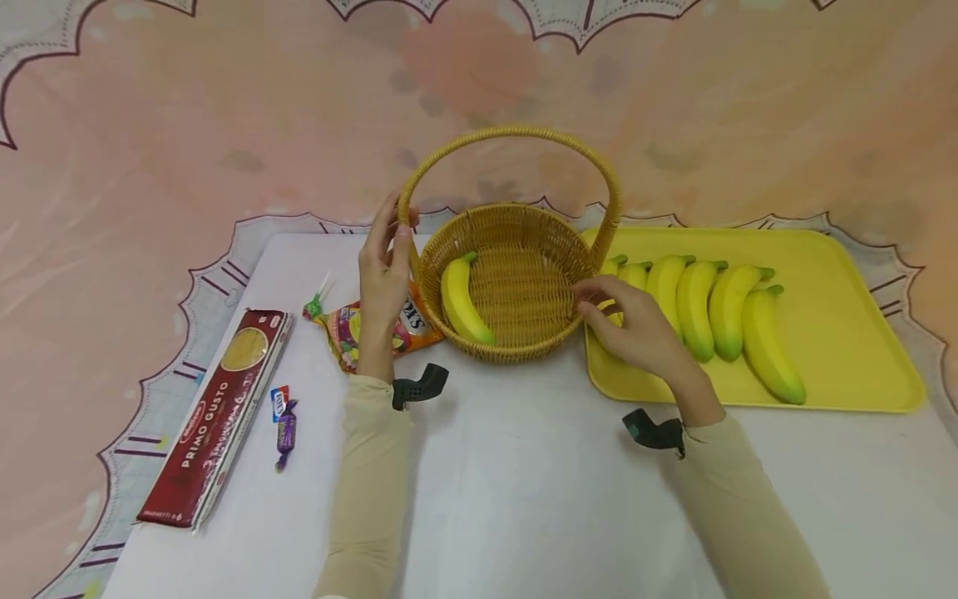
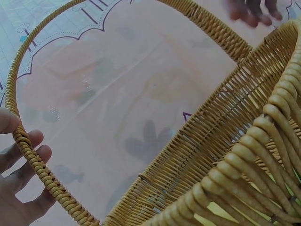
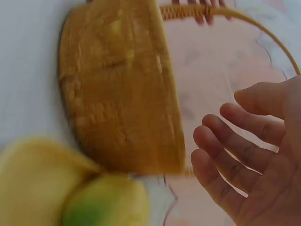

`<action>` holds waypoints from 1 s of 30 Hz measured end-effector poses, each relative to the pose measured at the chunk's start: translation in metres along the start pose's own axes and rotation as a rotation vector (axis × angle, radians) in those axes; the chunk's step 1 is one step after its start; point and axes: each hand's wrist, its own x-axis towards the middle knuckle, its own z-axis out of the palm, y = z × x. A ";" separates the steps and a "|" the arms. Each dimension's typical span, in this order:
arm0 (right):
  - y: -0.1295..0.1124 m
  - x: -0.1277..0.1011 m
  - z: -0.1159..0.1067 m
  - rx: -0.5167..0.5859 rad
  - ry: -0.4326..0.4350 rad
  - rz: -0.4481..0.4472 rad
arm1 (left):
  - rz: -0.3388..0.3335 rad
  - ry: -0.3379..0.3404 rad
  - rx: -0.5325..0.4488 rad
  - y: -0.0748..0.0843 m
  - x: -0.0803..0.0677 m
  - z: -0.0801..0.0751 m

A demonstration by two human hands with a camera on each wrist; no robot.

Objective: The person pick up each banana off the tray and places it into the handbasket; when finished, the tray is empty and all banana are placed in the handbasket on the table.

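Observation:
A round wicker basket (image 1: 527,291) with a tall arched handle (image 1: 516,131) stands at the far middle of the table. One yellow banana (image 1: 464,304) lies inside it, along the left wall. My left hand (image 1: 384,270) holds the left side of the handle; in the left wrist view the thumb and fingers (image 2: 35,162) lie around it. At the basket's right rim is my right hand (image 1: 636,324), fingers loosely extended and holding nothing. The right wrist view has its fingertips (image 3: 204,134) beside the rim. Several more bananas (image 1: 696,312) lie in a row just right of that hand.
Those bananas lie on a yellow tray (image 1: 846,333) at the right. An orange candy bag (image 1: 419,324) sits partly behind the left hand, a green lollipop (image 1: 312,308) beside it. Further left are a red pasta pack (image 1: 217,424), a purple wrapped candy (image 1: 286,437) and a blue-red wrapper (image 1: 279,402).

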 end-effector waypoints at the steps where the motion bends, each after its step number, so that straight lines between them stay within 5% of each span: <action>1: 0.005 -0.005 -0.004 -0.004 0.009 0.006 | -0.004 0.001 0.001 0.000 -0.001 -0.001; 20: 0.098 -0.082 -0.084 -0.186 0.268 0.299 | 0.004 0.012 -0.014 -0.002 -0.002 -0.003; 25: 0.117 -0.094 -0.096 -0.230 0.232 0.373 | 0.004 0.009 -0.024 -0.003 -0.001 0.000; 30: 0.128 -0.101 -0.102 -0.241 0.098 0.485 | -0.003 0.006 -0.026 -0.003 -0.001 0.000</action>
